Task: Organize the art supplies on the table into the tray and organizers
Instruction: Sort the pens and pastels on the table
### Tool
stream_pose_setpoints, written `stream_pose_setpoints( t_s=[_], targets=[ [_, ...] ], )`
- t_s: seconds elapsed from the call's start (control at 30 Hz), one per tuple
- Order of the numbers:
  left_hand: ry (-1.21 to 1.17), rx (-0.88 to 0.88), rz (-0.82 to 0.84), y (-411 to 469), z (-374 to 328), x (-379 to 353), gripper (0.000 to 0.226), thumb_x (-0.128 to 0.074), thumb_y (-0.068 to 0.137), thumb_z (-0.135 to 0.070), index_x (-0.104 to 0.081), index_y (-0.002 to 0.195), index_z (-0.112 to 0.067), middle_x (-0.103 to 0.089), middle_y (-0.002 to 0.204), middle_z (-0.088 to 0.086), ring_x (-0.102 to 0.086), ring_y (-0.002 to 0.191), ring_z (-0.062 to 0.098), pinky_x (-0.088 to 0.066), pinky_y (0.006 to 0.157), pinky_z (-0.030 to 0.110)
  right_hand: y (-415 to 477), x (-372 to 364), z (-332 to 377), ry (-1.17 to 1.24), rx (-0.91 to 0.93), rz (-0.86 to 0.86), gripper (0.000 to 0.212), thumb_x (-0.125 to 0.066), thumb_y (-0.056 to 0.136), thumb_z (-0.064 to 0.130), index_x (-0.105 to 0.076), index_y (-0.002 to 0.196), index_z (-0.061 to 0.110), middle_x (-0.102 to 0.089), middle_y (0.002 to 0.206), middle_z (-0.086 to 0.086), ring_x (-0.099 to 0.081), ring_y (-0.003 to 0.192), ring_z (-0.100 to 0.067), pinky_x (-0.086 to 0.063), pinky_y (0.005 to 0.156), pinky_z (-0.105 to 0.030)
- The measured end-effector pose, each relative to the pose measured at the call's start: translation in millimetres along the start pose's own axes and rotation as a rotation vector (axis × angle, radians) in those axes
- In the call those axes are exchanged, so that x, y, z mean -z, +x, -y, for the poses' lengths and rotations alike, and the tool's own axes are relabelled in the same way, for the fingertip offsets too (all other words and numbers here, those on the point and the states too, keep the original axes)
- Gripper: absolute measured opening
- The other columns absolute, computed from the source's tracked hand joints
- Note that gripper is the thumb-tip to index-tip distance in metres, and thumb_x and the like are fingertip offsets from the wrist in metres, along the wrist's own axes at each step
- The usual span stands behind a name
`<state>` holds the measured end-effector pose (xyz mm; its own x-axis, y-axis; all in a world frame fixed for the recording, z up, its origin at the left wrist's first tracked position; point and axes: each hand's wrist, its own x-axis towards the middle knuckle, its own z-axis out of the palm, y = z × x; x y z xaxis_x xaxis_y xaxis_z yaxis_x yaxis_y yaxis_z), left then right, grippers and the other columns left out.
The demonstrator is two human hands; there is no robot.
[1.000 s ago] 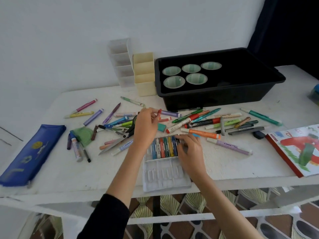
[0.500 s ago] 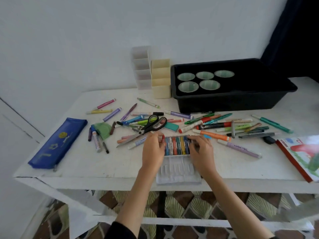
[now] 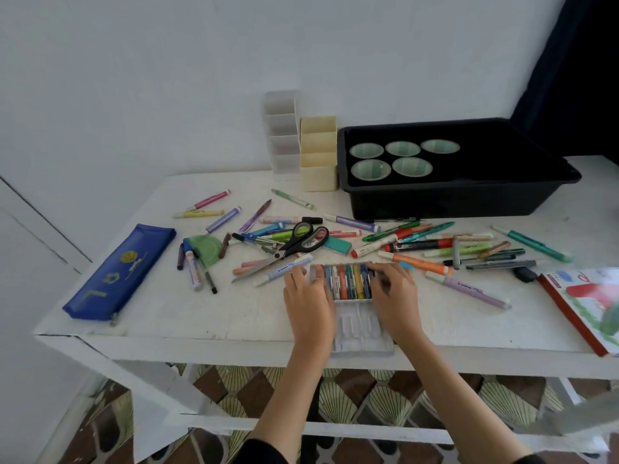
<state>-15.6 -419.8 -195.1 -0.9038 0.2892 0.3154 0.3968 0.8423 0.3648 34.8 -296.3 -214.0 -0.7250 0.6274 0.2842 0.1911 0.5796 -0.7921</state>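
A clear plastic crayon tray (image 3: 363,333) lies near the table's front edge, with a row of coloured crayons (image 3: 348,283) filling its far half. My left hand (image 3: 310,299) grips the tray's left side and my right hand (image 3: 395,296) grips its right side, fingertips against the crayon row. Beyond them, markers and pens (image 3: 418,244) lie scattered, and black-handled scissors (image 3: 301,242) rest on the pile. The black tray (image 3: 452,204) at the back right holds several green-lined cups (image 3: 412,166). A clear organizer (image 3: 281,132) and a cream organizer (image 3: 318,152) stand to its left.
A blue pencil case (image 3: 120,269) lies at the table's left. A red-edged picture book (image 3: 586,306) overhangs the front right. A green pouch (image 3: 207,251) and more markers lie at mid left. The white wall is close behind the table.
My left hand carried a red crayon from the marker pile down to the crayon tray and now holds the tray's left side. The right hand stayed at the tray. The view shifted back.
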Motion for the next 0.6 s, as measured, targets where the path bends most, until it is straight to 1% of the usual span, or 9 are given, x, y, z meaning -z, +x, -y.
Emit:
stream_pose_setpoints(
  t_s=[0.13,0.23,0.3,0.33,0.4,0.43,0.5,0.57,0.6],
  targets=[
    [-0.034,0.019,0.013,1,1,-2,0.042,-0.04,0.091,-0.03,-0.071,0.078,-0.006,-0.055,0.116,0.015,-0.049,0.103,0.028,-0.042,0.078,0.035,0,1,2,-0.001,0.011,-0.006,0.025,-0.052,0.088,0.002,-0.063,0.11,0.009,-0.054,0.098,0.005,-0.045,0.098,-0.016,-0.033,0.082,-0.023],
    [0.054,-0.046,0.034,-1,1,-3,0.04,-0.038,0.09,-0.03,-0.07,0.075,-0.009,-0.058,0.116,0.016,-0.053,0.099,0.029,-0.045,0.073,0.036,1,0,1,-0.004,0.018,-0.008,0.024,-0.053,0.088,0.002,-0.063,0.108,0.008,-0.055,0.097,0.003,-0.046,0.097,-0.018,-0.034,0.08,-0.024],
    [0.098,-0.056,0.105,-2,0,0,0.05,-0.028,0.091,-0.035,-0.071,0.093,-0.009,-0.058,0.122,0.019,-0.056,0.104,0.031,-0.049,0.076,0.038,1,-1,0,-0.019,0.016,-0.006,0.023,-0.053,0.088,0.002,-0.063,0.107,0.007,-0.057,0.098,-0.002,-0.047,0.098,-0.022,-0.035,0.08,-0.025],
    [0.114,-0.056,0.136,-2,0,2,0.06,-0.018,0.091,-0.039,-0.067,0.109,-0.009,-0.053,0.131,0.02,-0.053,0.112,0.032,-0.048,0.084,0.04,1,-2,0,-0.032,0.015,0.0,0.022,-0.053,0.087,0.002,-0.062,0.107,0.006,-0.058,0.1,-0.004,-0.047,0.099,-0.024,-0.036,0.08,-0.026],
    [0.114,-0.051,0.225,-3,1,6,0.078,0.002,0.086,-0.049,-0.047,0.136,-0.014,-0.032,0.148,0.018,-0.036,0.13,0.031,-0.034,0.101,0.042,1,-1,2,-0.08,0.01,0.032,0.022,-0.053,0.088,0.003,-0.061,0.109,0.004,-0.056,0.107,-0.007,-0.045,0.104,-0.024,-0.035,0.084,-0.025],
    [0.09,-0.026,0.273,-2,2,9,0.078,0.005,0.085,-0.051,-0.038,0.142,-0.018,-0.024,0.152,0.016,-0.028,0.134,0.03,-0.028,0.105,0.042,1,-1,4,-0.126,0.014,0.046,0.024,-0.053,0.089,0.004,-0.061,0.112,0.004,-0.054,0.112,-0.008,-0.043,0.106,-0.023,-0.035,0.086,-0.025],
    [0.043,0.029,0.304,1,3,14,0.06,-0.007,0.096,-0.049,-0.033,0.143,-0.022,-0.019,0.154,0.011,-0.021,0.137,0.026,-0.02,0.108,0.044,2,1,9,-0.248,0.069,0.037,0.027,-0.056,0.087,0.005,-0.062,0.114,0.004,-0.05,0.118,-0.012,-0.042,0.109,-0.024,-0.041,0.09,-0.031],
    [-0.04,0.074,0.249,4,7,20,0.047,-0.023,0.1,-0.041,-0.035,0.142,-0.023,-0.029,0.149,0.007,-0.023,0.136,0.022,-0.019,0.107,0.041,3,0,17,-0.319,0.16,0.015,0.029,-0.059,0.084,0.004,-0.064,0.112,0.006,-0.051,0.117,-0.013,-0.046,0.108,-0.027,-0.046,0.09,-0.042],
    [-0.087,0.096,0.192,6,10,22,0.045,-0.028,0.1,-0.039,-0.036,0.141,-0.023,-0.036,0.145,0.003,-0.026,0.135,0.019,-0.019,0.106,0.038,5,-1,23,-0.319,0.197,0.021,0.03,-0.059,0.083,0.005,-0.064,0.112,0.007,-0.053,0.114,-0.011,-0.047,0.107,-0.026,-0.045,0.09,-0.041]
  ],
)
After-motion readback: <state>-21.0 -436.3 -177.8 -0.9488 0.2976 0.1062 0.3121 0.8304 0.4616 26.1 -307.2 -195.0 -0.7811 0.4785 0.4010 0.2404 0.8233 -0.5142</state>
